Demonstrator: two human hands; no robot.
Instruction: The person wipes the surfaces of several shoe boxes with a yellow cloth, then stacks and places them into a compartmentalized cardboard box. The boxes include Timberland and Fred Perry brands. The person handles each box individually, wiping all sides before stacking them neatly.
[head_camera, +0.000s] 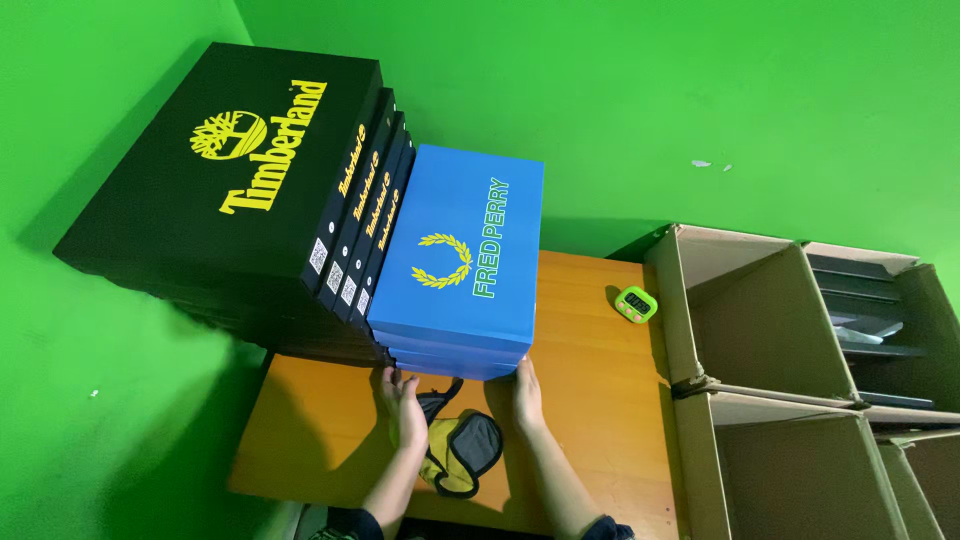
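Both hands press flat and open against the lower front of the blue shoebox stack (458, 270) on the wooden table (590, 400): left hand (403, 397) at its left corner, right hand (527, 393) at its right. Black shoeboxes (225, 180) tower beside; a yellow-grey pouch (460, 452) lies between the wrists.

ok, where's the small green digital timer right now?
In the head view, the small green digital timer lies on the orange wooden table, right of the stack of blue shoe boxes and just left of the open brown cardboard carton.
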